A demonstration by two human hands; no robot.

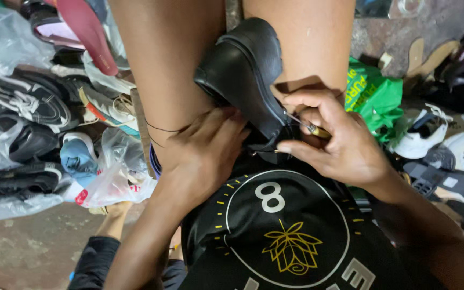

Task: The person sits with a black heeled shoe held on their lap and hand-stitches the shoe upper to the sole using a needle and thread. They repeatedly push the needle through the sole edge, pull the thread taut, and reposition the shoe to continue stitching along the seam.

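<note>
A black leather shoe (243,64) is clamped between my bare knees, sole edge facing me. My left hand (202,147) presses against the shoe's near end and holds a thin dark thread (162,130) that runs left across my thigh. My right hand (331,137) grips a stitching awl with a yellowish handle (318,130); its metal tip points into the shoe's edge. My black shirt with a yellow flower print (285,236) fills the lower middle.
Piles of worn shoes and plastic bags (38,118) lie on the left. A green bag (374,94), white sneakers (425,137) and sandals sit on the right. Another person's arm in a dark sleeve (100,252) shows at the bottom left above concrete floor.
</note>
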